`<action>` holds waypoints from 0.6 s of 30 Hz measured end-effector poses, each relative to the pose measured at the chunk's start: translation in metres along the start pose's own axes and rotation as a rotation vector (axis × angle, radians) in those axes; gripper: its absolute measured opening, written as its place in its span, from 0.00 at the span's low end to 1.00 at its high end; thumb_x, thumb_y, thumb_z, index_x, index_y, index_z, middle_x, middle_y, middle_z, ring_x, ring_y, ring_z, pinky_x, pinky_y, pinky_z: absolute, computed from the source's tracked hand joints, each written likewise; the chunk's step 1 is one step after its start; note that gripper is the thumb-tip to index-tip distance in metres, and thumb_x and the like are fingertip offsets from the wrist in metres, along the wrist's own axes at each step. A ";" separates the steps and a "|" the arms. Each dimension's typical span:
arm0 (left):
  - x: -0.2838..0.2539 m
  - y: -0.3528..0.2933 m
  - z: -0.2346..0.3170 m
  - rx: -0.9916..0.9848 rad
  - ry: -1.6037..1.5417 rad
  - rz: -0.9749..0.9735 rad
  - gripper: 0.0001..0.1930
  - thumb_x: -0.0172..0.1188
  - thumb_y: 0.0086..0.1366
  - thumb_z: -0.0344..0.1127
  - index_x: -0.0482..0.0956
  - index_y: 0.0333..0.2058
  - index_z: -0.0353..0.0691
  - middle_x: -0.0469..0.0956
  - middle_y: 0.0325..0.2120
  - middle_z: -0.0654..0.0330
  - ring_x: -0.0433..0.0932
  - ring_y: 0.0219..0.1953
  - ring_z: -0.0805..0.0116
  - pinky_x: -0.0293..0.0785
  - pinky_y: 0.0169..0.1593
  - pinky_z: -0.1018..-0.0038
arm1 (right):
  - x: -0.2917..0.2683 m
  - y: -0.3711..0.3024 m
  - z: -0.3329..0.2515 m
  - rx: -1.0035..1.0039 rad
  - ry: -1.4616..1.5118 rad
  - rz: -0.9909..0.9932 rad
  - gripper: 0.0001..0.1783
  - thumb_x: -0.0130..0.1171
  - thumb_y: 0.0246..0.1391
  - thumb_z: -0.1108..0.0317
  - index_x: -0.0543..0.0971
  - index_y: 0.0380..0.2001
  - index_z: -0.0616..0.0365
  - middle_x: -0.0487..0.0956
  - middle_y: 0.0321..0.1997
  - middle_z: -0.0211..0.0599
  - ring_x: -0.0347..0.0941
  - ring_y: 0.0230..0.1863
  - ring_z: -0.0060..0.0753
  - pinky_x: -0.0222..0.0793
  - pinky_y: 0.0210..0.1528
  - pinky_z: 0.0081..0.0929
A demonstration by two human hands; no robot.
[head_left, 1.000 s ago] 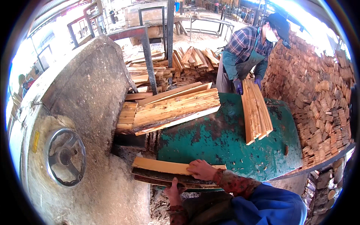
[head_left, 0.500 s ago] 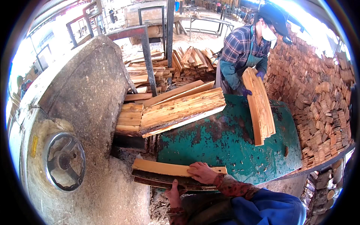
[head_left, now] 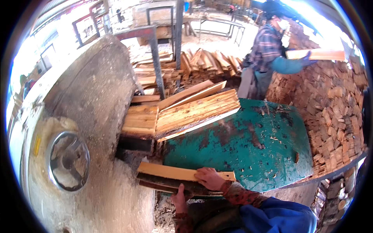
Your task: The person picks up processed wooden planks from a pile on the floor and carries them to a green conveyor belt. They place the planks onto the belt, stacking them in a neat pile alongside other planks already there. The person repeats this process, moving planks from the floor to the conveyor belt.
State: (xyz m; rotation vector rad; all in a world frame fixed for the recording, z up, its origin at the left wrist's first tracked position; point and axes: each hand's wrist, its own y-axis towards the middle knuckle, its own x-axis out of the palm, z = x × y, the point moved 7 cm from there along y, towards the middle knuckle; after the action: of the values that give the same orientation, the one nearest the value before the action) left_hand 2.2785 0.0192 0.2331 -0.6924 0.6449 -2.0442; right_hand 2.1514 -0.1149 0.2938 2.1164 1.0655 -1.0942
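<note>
At the near edge of the green metal table (head_left: 241,147), I hold a small stack of long wooden boards (head_left: 163,171). The upper board is pale and smooth; the ones on the near side are dark with bark. My right hand (head_left: 210,179) lies over the top of the stack, its fingers bent across the pale board. Lower down, my left hand (head_left: 179,200) grips the near side with the thumb up; its other fingers are mostly hidden beneath. Beyond, a row of bark-edged slats (head_left: 200,114) lies across the table's left part, level with more slats (head_left: 140,118) at the machine.
A big grey machine housing (head_left: 97,89) with a metal handwheel (head_left: 69,161) stands at left. Across the table a masked co-worker (head_left: 266,50) holds boards (head_left: 322,54). Stacked wood pieces (head_left: 330,105) rise at right; loose boards (head_left: 206,62) lie behind a metal frame (head_left: 157,58).
The co-worker has turned right and swung the held boards off the table toward the stacked wood. The slats on the table appear slightly shifted right. My hands keep nearly the same grip.
</note>
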 end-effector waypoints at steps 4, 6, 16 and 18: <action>-0.009 0.017 -0.016 0.043 0.021 -0.001 0.19 0.66 0.58 0.41 0.76 0.39 0.31 0.80 0.32 0.54 0.81 0.28 0.64 0.83 0.26 0.69 | 0.001 -0.005 0.001 0.018 -0.001 -0.004 0.18 0.57 0.53 0.63 0.77 0.48 0.51 0.70 0.56 0.44 0.64 0.58 0.50 0.59 0.58 0.48; -0.009 0.015 -0.014 0.039 -0.009 -0.022 0.18 0.67 0.58 0.42 0.77 0.39 0.32 0.80 0.32 0.54 0.82 0.29 0.64 0.83 0.25 0.69 | -0.001 -0.002 -0.002 0.037 0.017 -0.032 0.18 0.58 0.52 0.64 0.77 0.48 0.52 0.70 0.57 0.45 0.64 0.59 0.51 0.59 0.58 0.48; -0.004 0.010 -0.016 -0.021 -0.072 -0.065 0.18 0.68 0.57 0.41 0.77 0.43 0.39 0.80 0.35 0.60 0.82 0.32 0.66 0.84 0.26 0.68 | -0.009 0.028 0.003 0.089 0.269 -0.056 0.22 0.61 0.51 0.65 0.75 0.50 0.61 0.72 0.53 0.51 0.69 0.54 0.56 0.68 0.53 0.42; 0.000 0.002 -0.004 -0.018 -0.059 -0.062 0.18 0.68 0.57 0.40 0.77 0.44 0.39 0.80 0.36 0.59 0.82 0.31 0.67 0.84 0.26 0.68 | -0.016 0.048 0.004 0.064 0.242 0.015 0.24 0.61 0.51 0.66 0.73 0.51 0.63 0.72 0.54 0.52 0.70 0.54 0.54 0.68 0.53 0.41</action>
State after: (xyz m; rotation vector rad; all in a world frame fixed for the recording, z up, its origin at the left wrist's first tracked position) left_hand 2.2769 0.0188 0.2284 -0.7894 0.6151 -2.0684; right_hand 2.1840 -0.1505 0.3092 2.3490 1.1338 -0.8921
